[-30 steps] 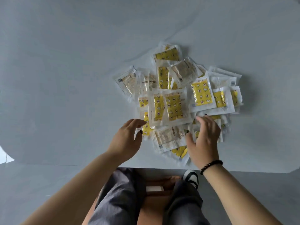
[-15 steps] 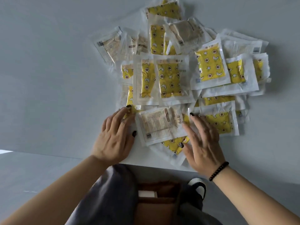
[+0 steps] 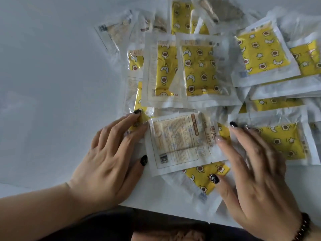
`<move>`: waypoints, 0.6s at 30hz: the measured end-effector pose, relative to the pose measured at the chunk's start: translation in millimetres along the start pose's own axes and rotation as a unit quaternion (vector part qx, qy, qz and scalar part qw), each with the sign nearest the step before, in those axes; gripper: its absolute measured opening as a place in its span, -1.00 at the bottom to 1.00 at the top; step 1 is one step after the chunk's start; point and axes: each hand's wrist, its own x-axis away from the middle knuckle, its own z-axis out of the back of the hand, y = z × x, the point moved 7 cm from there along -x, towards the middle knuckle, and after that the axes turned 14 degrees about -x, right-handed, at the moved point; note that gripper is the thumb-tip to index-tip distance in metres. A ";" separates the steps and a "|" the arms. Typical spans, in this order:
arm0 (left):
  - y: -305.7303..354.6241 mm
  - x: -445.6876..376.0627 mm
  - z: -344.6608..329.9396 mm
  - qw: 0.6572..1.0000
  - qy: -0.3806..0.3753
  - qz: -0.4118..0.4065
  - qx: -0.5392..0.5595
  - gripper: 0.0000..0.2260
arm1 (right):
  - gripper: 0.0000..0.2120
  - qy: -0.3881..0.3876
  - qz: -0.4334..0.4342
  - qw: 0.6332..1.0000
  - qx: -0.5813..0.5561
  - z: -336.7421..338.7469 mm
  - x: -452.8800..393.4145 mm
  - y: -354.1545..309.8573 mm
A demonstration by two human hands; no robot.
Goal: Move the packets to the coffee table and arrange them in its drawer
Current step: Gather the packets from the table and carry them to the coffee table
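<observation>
Yellow-printed clear packets (image 3: 199, 70) heaped on white table (image 3: 52, 84); left hand (image 3: 111, 159), right hand (image 3: 257, 173) flat, grip apart.

Yellow star-and-moon packets (image 3: 199, 70), black-nailed fingers (image 3: 137, 115)

Bare table (image 3: 52, 84) left; packets (image 3: 199, 70) crowd right.

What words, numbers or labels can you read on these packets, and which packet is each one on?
"HAND WARMER", partly hidden, in a column on the right strip of the face-down packet between the left hand and right hand.
Large characters beside it: too blurred to read.
Fine print block and barcode digits on the same packet: too small to read.
Labels and barcodes on the yellow packets: blurred, unreadable.
</observation>
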 end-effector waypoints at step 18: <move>-2.7 6.4 -36.3 0.998 0.063 -0.013 -0.013 -0.49 | -0.47 0.021 0.010 1.000 0.004 -29.4 -0.8 17.8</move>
